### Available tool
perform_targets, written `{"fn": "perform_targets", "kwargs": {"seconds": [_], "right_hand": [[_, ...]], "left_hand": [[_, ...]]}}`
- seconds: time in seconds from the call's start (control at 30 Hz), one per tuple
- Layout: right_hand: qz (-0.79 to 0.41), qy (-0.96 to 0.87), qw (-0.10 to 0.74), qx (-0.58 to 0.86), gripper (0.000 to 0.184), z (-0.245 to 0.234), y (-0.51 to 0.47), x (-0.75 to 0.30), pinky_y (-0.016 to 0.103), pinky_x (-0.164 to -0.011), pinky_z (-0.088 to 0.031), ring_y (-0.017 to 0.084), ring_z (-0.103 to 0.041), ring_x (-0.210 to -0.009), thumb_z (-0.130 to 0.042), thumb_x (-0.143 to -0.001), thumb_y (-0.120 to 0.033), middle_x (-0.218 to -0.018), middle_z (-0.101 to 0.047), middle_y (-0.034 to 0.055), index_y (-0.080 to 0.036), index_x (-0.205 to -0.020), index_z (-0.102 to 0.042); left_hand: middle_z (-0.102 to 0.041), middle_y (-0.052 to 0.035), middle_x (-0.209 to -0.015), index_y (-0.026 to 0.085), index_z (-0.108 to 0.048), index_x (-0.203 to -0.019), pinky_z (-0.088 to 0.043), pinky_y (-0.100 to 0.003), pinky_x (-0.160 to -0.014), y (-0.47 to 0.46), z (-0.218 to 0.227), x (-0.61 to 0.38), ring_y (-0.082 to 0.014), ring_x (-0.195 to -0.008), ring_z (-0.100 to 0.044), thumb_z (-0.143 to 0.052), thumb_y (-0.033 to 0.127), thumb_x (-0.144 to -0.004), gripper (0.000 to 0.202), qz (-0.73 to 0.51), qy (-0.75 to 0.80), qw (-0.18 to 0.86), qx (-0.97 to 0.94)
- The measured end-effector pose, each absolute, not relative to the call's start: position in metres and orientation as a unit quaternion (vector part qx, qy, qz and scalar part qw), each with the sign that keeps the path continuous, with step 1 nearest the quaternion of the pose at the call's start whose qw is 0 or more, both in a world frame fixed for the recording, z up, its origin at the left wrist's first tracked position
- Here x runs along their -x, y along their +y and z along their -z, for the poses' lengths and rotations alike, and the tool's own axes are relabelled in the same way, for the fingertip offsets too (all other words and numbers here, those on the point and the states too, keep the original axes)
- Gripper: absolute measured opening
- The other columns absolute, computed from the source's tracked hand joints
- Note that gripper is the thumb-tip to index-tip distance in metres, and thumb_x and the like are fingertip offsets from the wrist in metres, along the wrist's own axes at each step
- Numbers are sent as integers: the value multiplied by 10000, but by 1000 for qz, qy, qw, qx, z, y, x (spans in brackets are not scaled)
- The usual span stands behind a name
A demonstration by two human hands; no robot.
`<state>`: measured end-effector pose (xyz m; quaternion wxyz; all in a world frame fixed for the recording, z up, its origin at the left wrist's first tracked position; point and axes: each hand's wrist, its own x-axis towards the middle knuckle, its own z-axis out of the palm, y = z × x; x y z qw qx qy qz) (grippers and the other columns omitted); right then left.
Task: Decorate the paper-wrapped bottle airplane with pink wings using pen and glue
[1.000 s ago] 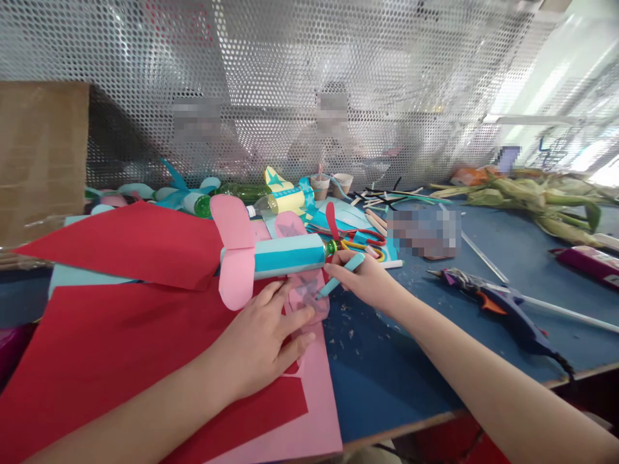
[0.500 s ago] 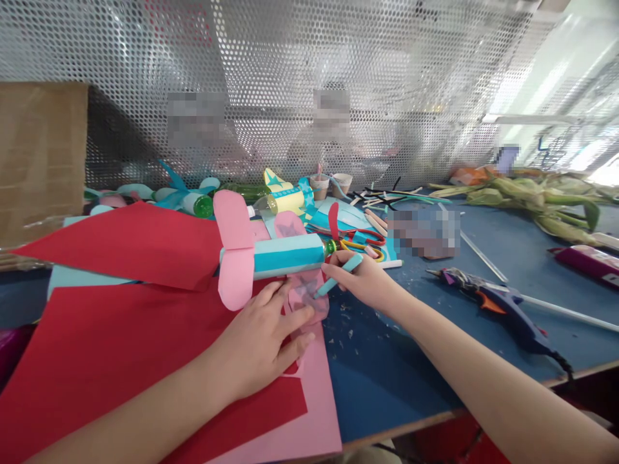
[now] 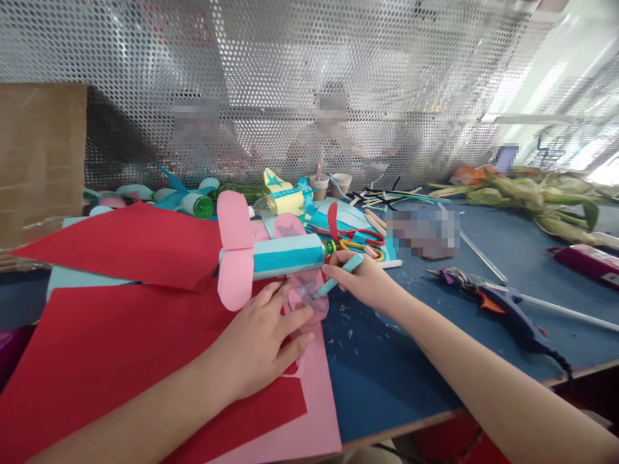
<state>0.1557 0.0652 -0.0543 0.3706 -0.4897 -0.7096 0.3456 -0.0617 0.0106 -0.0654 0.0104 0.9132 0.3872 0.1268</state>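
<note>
Our right hand [image 3: 356, 273] pinches the blue pen [image 3: 333, 281] over the pink piece [image 3: 318, 312] beside the bottle [image 3: 290, 253]. Our left hand [image 3: 271, 325] lies spread, touching that piece; if it slips, the pen could skid.

Left of the frame's centre, the pink upper flap [image 3: 235, 219] has tilted slightly rightward; near centre, the light-blue marker [image 3: 327, 286] has edged left.

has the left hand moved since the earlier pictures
No, the left hand shows no clear shift either way: judged against the blue table, it rests in the same spot.
</note>
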Motion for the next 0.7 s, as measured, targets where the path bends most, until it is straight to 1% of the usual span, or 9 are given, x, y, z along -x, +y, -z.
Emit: {"fn": "perform_targets", "kwargs": {"seconds": [0.17,0.3,0.4,0.5,0.6,0.7], "right_hand": [[-324,-703,378,508,260,53,64,-156,248,-527,-320,107,-400,-509,-531,-777,-322,-490,-453,-54,-207,-563,-436],[-331,-712,369,498,262,54,65,-156,248,-524,-317,106,-394,-503,-527,-777,-324,-487,-451,-53,-207,-561,-438],[-307,-705,376,517,268,55,66,-156,246,-538,-319,110,-414,-526,-530,-771,-313,-494,-457,-46,-205,-548,-426],[-325,-714,368,499,254,55,66,-156,248,-526,-315,109,-399,-511,-524,-778,-325,-488,-452,-51,-206,-566,-448],[-317,-708,376,507,265,55,66,-156,253,-520,-315,113,-400,-517,-529,-769,-324,-490,-454,-47,-208,-552,-433],[-318,-708,378,504,258,55,65,-156,254,-521,-317,112,-399,-514,-528,-771,-320,-493,-457,-48,-207,-558,-436]], "left_hand": [[-416,-147,-1452,294,-580,-1276,-415,-592,-988,11,67,63,-371,-1306,-388,-384,445,-961,401,-129,386,2,-913],[-418,-152,-1459,274,-578,-1277,-417,-592,-988,12,70,63,-377,-1319,-382,-368,481,-957,435,-124,389,-2,-913],[-414,-172,-1467,205,-538,-1321,-413,-587,-1001,12,72,64,-380,-1322,-386,-333,524,-953,528,-114,395,-7,-912],[-437,-191,-1451,121,-490,-1351,-407,-564,-1024,12,73,63,-368,-1325,-392,-301,565,-946,629,-107,407,-10,-907],[-443,-170,-1454,133,-477,-1356,-404,-543,-1036,12,74,63,-349,-1328,-395,-302,564,-947,619,-115,405,-18,-907],[-462,-173,-1438,137,-485,-1350,-418,-533,-1027,12,71,63,-351,-1325,-400,-299,563,-947,615,-120,397,-22,-910]]}}
